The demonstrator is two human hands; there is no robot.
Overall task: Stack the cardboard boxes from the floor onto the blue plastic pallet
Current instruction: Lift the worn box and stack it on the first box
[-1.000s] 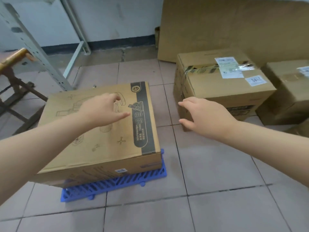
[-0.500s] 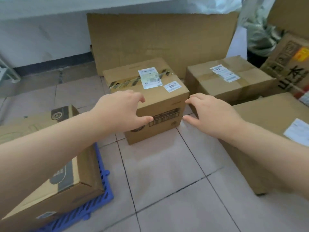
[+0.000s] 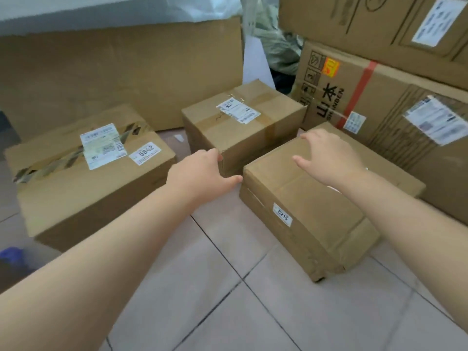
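Observation:
Three cardboard boxes lie on the tiled floor. The box labelled 6215 (image 3: 311, 206) is nearest, at centre right. My right hand (image 3: 329, 155) hovers open over its top, fingers spread. My left hand (image 3: 200, 173) is open beside that box's left edge, its thumb near the corner and its fingers by the front corner of the taped box (image 3: 243, 125) behind. The box labelled 5842 (image 3: 88, 168) sits to the left. A blurred corner of the blue pallet (image 3: 11, 254) shows at the lower left edge.
A large flat cardboard sheet (image 3: 121, 72) leans on the wall behind. Big cartons (image 3: 374, 102) are stacked at the right, close behind the 6215 box. Bare tiled floor (image 3: 228, 300) lies in front of me.
The view has swung right, away from the pallet and its printed box. Both hands moved from around the 5842 box to the 6215 box, still holding nothing.

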